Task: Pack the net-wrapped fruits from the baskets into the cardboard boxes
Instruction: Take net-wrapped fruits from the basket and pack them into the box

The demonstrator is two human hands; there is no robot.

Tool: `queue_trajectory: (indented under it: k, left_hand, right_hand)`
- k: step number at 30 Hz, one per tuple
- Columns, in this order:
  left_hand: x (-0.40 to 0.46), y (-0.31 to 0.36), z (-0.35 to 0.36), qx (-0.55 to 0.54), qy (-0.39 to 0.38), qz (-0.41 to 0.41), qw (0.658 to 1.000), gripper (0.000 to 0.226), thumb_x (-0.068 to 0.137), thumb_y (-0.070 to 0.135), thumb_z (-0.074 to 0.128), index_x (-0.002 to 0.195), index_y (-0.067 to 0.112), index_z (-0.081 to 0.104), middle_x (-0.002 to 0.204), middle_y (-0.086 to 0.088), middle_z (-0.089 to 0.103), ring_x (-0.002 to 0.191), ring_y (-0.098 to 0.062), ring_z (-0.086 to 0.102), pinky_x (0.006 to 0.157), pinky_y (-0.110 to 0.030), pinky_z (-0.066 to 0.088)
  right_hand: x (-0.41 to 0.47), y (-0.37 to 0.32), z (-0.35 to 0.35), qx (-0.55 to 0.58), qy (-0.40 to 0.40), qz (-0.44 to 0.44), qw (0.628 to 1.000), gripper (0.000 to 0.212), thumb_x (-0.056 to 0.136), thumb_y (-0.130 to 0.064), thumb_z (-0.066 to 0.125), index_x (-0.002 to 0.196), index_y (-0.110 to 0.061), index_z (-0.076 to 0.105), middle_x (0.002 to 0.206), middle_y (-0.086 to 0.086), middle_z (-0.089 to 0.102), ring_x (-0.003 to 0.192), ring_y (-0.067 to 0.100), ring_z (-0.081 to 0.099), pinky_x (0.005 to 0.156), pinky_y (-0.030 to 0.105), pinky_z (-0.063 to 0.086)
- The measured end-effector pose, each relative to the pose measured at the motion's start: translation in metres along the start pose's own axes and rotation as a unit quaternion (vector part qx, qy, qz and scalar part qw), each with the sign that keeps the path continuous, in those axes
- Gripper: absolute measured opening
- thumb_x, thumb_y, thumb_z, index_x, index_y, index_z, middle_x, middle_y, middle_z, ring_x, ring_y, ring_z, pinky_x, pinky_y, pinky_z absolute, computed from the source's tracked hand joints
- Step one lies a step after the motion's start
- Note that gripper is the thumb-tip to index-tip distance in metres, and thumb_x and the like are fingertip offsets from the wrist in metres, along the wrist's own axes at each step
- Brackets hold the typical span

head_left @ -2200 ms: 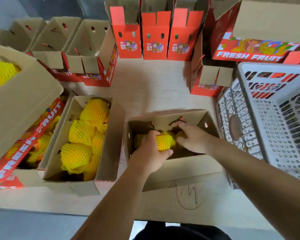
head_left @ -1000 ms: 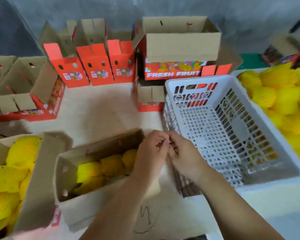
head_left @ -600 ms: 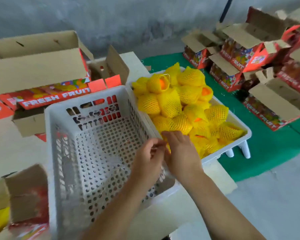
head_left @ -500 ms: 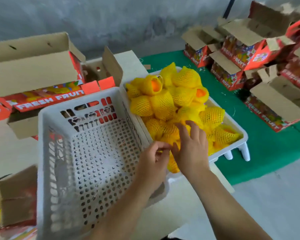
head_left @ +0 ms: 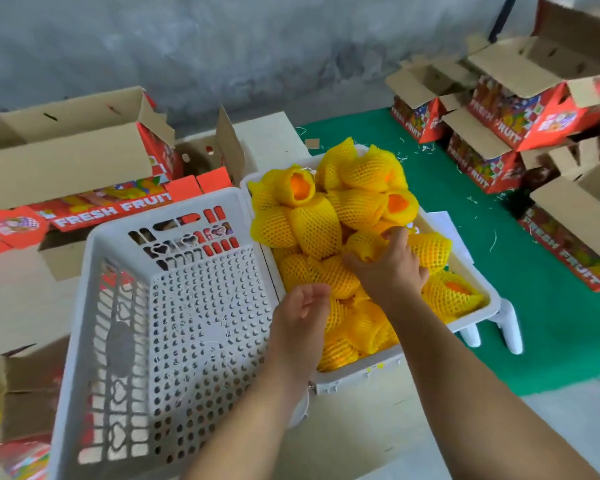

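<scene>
Grey mottled concrete wall (head_left: 222, 46) behind, pale beige tabletop (head_left: 21, 306) below, green mat (head_left: 534, 306) spread over the floor to the right. On the tabletop, dead centre, a white perforated plastic basket (head_left: 174, 341) with nothing inside. Just beside it on the right, touching wall to wall, a second white plastic basket (head_left: 471, 323) on short legs, heaped with orange fruits in yellow foam net sleeves (head_left: 312, 223). Right hand (head_left: 392, 268) down on the heap, fingers curled over one net-wrapped fruit near the middle, grip closing round it. Left hand (head_left: 302, 317) hovering at the shared basket edge, fingers loosely curled, holding nothing. Behind the baskets, open red-and-brown cardboard boxes marked FRESH FRUIT (head_left: 84, 181). More open red cardboard boxes (head_left: 499, 109) piled on the mat, far right.
</scene>
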State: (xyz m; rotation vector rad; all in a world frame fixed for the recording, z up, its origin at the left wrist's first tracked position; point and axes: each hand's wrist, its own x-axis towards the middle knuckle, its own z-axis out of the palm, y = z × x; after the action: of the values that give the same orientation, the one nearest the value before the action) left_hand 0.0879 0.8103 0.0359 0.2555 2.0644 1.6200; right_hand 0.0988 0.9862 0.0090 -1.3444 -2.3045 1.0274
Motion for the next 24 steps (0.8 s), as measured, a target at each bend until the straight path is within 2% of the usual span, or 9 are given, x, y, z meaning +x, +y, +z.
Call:
queue_trajectory:
  k: [5,8,10,13,15,17,20,22,24]
  left_hand:
    - [0.005,0.005,0.003,-0.119,0.006,-0.036,0.992,0.031,0.084,0.048,0.065,0.114,0.04,0.067,0.116,0.017,0.072,0.113,-0.002,0.065,0.095,-0.029,0.05]
    - [0.007,0.012,0.012,-0.219,-0.091,-0.076,0.968,0.056,0.085,0.058,0.065,0.137,0.041,0.056,0.134,0.01,0.067,0.128,-0.013,0.061,0.107,-0.037,0.047]
    - [0.007,0.014,0.017,-0.278,-0.117,-0.077,0.95,0.061,0.091,0.057,0.066,0.146,0.037,0.049,0.141,0.003,0.064,0.131,-0.02,0.062,0.109,-0.046,0.048]
    - [0.013,0.013,0.007,-0.362,-0.036,-0.103,0.926,0.061,0.093,0.051,0.069,0.146,0.029,0.051,0.14,-0.01,0.065,0.126,-0.032,0.065,0.106,-0.052,0.052]
    - [0.014,0.011,-0.006,-0.402,-0.008,-0.127,0.907,0.067,0.09,0.051,0.066,0.148,0.022,0.051,0.136,-0.014,0.067,0.123,-0.033,0.067,0.101,-0.048,0.054]
    - [0.014,0.009,-0.018,-0.427,0.029,-0.142,0.892,0.065,0.09,0.05,0.067,0.147,0.021,0.052,0.133,-0.014,0.069,0.118,-0.03,0.07,0.084,-0.039,0.061]
    - [0.006,0.005,-0.026,-0.464,0.052,-0.159,0.87,0.068,0.089,0.048,0.07,0.148,0.022,0.05,0.134,-0.015,0.068,0.115,-0.032,0.071,0.074,-0.035,0.062]
    - [0.001,0.001,-0.028,-0.46,0.06,-0.169,0.87,0.069,0.089,0.047,0.071,0.15,0.024,0.047,0.135,-0.016,0.067,0.115,-0.034,0.071,0.076,-0.037,0.062]
    - [-0.002,-0.004,-0.03,-0.443,0.052,-0.163,0.88,0.07,0.089,0.047,0.07,0.151,0.025,0.046,0.137,-0.015,0.066,0.118,-0.034,0.069,0.079,-0.039,0.062]
  right_hand:
    - [-0.036,0.016,-0.019,0.197,0.04,-0.048,0.978,0.061,0.068,-0.063,0.066,0.117,-0.04,0.038,0.104,-0.017,0.058,0.107,0.02,0.059,0.097,0.049,0.043]
    - [-0.066,0.008,-0.018,0.348,-0.011,-0.13,0.928,0.057,0.078,-0.051,0.072,0.123,-0.028,0.047,0.106,-0.027,0.058,0.103,0.001,0.06,0.085,0.027,0.051]
    - [-0.073,0.001,-0.016,0.307,-0.108,-0.199,0.924,0.058,0.08,-0.05,0.072,0.128,-0.028,0.048,0.116,-0.015,0.06,0.111,0.013,0.061,0.088,0.038,0.053]
    - [-0.071,-0.005,-0.013,0.251,-0.27,-0.211,0.905,0.061,0.083,-0.054,0.064,0.14,-0.04,0.047,0.132,-0.007,0.058,0.128,0.019,0.053,0.104,0.049,0.047]
    - [-0.062,-0.012,-0.013,0.27,-0.209,-0.193,0.92,0.052,0.087,-0.056,0.058,0.136,-0.037,0.056,0.129,-0.004,0.061,0.125,0.019,0.054,0.104,0.049,0.047]
    - [-0.036,-0.024,-0.005,0.152,-0.107,-0.17,0.968,0.053,0.093,-0.054,0.056,0.137,-0.026,0.054,0.127,0.003,0.063,0.12,0.027,0.058,0.1,0.05,0.048]
    - [0.004,-0.049,0.016,-0.171,-0.17,-0.114,0.964,0.089,0.091,-0.071,0.051,0.156,-0.017,0.022,0.152,0.018,0.045,0.139,0.044,0.041,0.113,0.055,0.031]
    - [0.016,-0.06,0.035,-0.196,-0.197,-0.106,0.955,0.105,0.087,-0.071,0.057,0.158,-0.012,0.007,0.157,0.02,0.039,0.143,0.044,0.037,0.115,0.056,0.029]
    - [0.02,-0.06,0.05,-0.149,-0.154,-0.104,0.971,0.102,0.084,-0.065,0.065,0.154,-0.012,0.013,0.152,0.016,0.044,0.139,0.04,0.043,0.111,0.054,0.034]
